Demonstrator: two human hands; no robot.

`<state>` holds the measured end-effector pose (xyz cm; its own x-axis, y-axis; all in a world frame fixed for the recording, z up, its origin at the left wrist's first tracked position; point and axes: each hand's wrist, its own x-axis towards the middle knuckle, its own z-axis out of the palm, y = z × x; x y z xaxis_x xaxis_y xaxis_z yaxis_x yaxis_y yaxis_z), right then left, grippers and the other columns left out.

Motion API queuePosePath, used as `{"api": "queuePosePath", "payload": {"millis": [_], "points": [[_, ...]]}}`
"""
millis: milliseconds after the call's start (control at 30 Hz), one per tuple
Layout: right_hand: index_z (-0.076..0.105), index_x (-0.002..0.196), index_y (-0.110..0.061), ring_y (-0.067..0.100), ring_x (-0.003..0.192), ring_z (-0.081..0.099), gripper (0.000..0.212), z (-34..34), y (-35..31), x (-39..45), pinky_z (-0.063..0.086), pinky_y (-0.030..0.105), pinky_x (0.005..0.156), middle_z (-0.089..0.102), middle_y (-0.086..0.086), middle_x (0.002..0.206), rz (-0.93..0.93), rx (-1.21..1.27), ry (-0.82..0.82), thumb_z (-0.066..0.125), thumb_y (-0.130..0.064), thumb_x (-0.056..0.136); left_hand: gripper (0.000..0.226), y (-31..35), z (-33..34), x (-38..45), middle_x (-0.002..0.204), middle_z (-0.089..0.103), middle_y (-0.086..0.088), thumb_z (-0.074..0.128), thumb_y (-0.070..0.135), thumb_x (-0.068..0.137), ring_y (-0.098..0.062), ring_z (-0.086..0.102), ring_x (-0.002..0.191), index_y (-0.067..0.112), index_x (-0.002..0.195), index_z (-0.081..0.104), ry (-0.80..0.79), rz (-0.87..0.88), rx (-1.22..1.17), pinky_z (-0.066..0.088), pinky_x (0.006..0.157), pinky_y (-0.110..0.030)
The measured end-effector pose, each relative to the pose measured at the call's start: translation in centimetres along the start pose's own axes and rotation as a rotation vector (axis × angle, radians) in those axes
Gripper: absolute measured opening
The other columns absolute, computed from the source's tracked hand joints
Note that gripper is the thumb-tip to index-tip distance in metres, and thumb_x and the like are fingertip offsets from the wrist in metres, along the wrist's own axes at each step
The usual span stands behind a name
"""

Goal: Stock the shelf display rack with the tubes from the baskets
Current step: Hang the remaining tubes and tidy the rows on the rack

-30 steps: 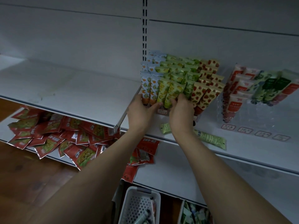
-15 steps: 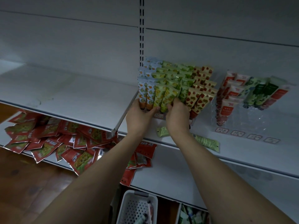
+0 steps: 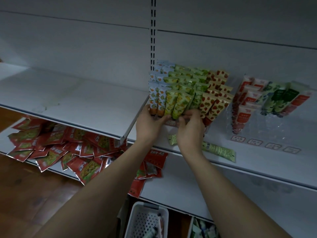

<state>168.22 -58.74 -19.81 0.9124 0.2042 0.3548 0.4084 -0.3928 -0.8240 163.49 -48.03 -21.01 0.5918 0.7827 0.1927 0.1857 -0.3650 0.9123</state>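
- Here, the left hand pinches the lower ends of the orange-printed tubes in the front row of the tiered display rack of fruit-patterned tubes, thumb against their bases.
- The right hand curls its fingers on the yellow-green tubes beside them.
- A pale green tube lies flat on the white metal shelf.
- A white perforated plastic basket sits below.

One head camera is looking forward and down — sitting close above both forearms, facing the white shelf.
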Motion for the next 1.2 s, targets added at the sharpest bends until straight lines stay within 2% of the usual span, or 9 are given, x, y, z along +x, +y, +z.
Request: {"api": "queuePosePath", "payload": {"millis": [100, 167, 267, 367, 500, 667, 867, 1033, 1200], "points": [[0.054, 0.105, -0.008, 0.02, 0.08, 0.058, 0.009, -0.9, -0.1, -0.1, 0.049, 0.037, 0.068, 0.059, 0.001, 0.09, -0.019, 0.007, -0.01, 0.054, -0.012, 0.097, 0.075, 0.2, -0.4, -0.1, 0.12, 0.058, 0.001, 0.083, 0.036, 0.073, -0.014, 0.056, 0.11, 0.01, 0.134, 0.048, 0.01, -0.056, -0.006, 0.044, 0.082, -0.021], [0.055, 0.103, -0.009, 0.02, 0.078, 0.058, 0.007, -2.3, 0.0, 0.0, 0.049, 0.036, 0.067, 0.057, -0.003, 0.086, -0.04, 0.013, -0.02, 0.053, -0.012, 0.097, 0.076, 0.3, -1.1, -0.6, 0.125, 0.053, -0.006, 0.081, 0.042, 0.075, -0.021, 0.051, 0.114, 0.008, 0.134, 0.046, 0.074, -0.071, 0.059, 0.043, 0.087, -0.028], [0.057, 0.105, -0.007, 0.017, 0.078, 0.054, 0.01, -5.6, 0.2, 0.3, 0.042, 0.03, 0.066, 0.054, -0.005, 0.084, -0.046, -0.017, -0.046, 0.051, -0.009, 0.097, 0.041, 1.1, -2.2, -1.9, 0.104, 0.057, 0.0, 0.075, 0.042, 0.081, -0.018, 0.056, 0.097, 0.018, 0.107, 0.055, 0.125, 0.009, 0.067, 0.043, 0.074, -0.03], [0.061, 0.103, -0.006, 0.025, 0.08, 0.06, 0.011, -9.1, 1.2, 0.8, 0.05, 0.037, 0.068, 0.057, 0.0, 0.086, -0.009, -0.084, -0.107, 0.053, -0.007, 0.096, 0.02, 2.3, -2.6, -3.9, 0.088, 0.063, 0.007, 0.071, 0.036, 0.085, -0.012, 0.06, 0.082, 0.02, 0.096, 0.064, -0.053, 0.057, 0.046, 0.047, 0.068, -0.03], [0.067, 0.104, -0.007, 0.03, 0.093, 0.063, 0.015, -11.9, 3.1, 0.8, 0.052, 0.042, 0.082, 0.061, 0.005, 0.095, 0.029, -0.21, -0.251, 0.056, -0.008, 0.095, 0.028, 1.9, -1.3, -5.5, 0.098, 0.065, 0.001, 0.071, 0.036, 0.086, -0.017, 0.059, 0.09, 0.017, 0.107, 0.068, -0.278, 0.148, 0.259, 0.045, 0.074, -0.028], [0.069, 0.115, -0.014, 0.022, 0.11, 0.058, 0.025, -13.1, 5.4, -0.2, 0.044, 0.031, 0.093, 0.065, 0.003, 0.117, -0.039, -0.336, -0.348, 0.065, -0.017, 0.091, 0.048, 1.3, 0.7, -5.4, 0.123, 0.06, -0.009, 0.077, 0.033, 0.08, -0.03, 0.054, 0.11, 0.016, 0.123, 0.065, -0.344, 0.283, 0.476, 0.042, 0.088, -0.032], [0.07, 0.116, -0.014, 0.03, 0.113, 0.048, 0.031, -12.3, 6.9, -0.3, 0.043, 0.035, 0.088, 0.067, 0.008, 0.115, -0.122, -0.485, -0.387, 0.07, -0.025, 0.087, 0.036, 1.0, 1.3, -3.9, 0.109, 0.064, -0.012, 0.074, 0.023, 0.082, -0.032, 0.057, 0.099, 0.017, 0.118, 0.069, -0.373, 0.386, 0.57, 0.041, 0.078, -0.03], [0.067, 0.115, -0.026, 0.027, 0.116, 0.039, 0.025, -12.2, 6.6, -0.4, 0.036, 0.037, 0.087, 0.063, 0.001, 0.114, -0.099, -0.601, -0.381, 0.065, -0.034, 0.09, 0.031, 1.0, 1.1, -3.6, 0.117, 0.061, -0.007, 0.061, 0.027, 0.093, -0.028, 0.056, 0.104, 0.02, 0.122, 0.066, -0.356, 0.522, 0.642, 0.047, 0.077, -0.035], [0.058, 0.117, -0.023, 0.025, 0.116, 0.042, 0.024, -12.0, 6.0, -0.6, 0.031, 0.038, 0.085, 0.059, 0.002, 0.116, -0.071, -0.65, -0.432, 0.056, -0.034, 0.096, 0.024, 2.3, 0.0, -3.2, 0.098, 0.062, -0.001, 0.065, 0.021, 0.092, -0.019, 0.059, 0.082, 0.014, 0.115, 0.069, -0.299, 0.473, 0.4, 0.047, 0.072, -0.03]]}}
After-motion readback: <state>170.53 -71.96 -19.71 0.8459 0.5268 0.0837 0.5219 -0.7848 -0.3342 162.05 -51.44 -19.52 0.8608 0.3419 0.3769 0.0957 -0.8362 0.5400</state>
